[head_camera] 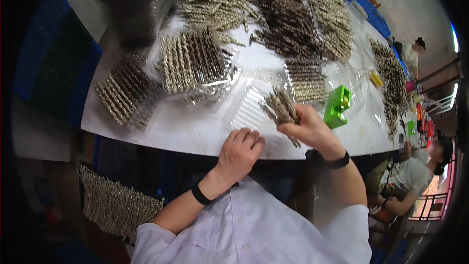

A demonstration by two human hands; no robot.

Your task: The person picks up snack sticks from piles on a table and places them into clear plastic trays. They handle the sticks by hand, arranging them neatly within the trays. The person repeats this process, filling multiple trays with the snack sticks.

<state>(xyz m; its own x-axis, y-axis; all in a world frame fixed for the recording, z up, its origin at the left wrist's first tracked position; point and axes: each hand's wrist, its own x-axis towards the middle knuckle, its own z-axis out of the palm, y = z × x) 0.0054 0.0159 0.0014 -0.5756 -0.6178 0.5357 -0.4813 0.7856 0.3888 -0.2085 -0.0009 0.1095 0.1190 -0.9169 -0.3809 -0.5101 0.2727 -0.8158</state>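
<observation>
My right hand [311, 128] is closed around a bundle of pale glittery twisted sticks [281, 108] above the white table [183, 137]. My left hand [242, 152] rests near the table's front edge with its fingers bent; nothing shows in it. Just beyond it lies a clear ribbed plastic tray [251, 104]. Behind my right hand, another clear tray holds brown and gold twisted sticks [306, 80]. A green tape dispenser [338, 106] stands to the right of that hand. Filled trays of gold and brown sticks [192, 58] are stacked to the left, beside a tilted filled tray [126, 90].
Heaps of gold sticks [216, 0] and brown sticks [284, 11] cover the far side. A dark stack of trays [126, 7] stands at the far left. Another stick heap [392, 80] and a yellow roll [375, 79] lie right. A seated person [406, 179] is at the right.
</observation>
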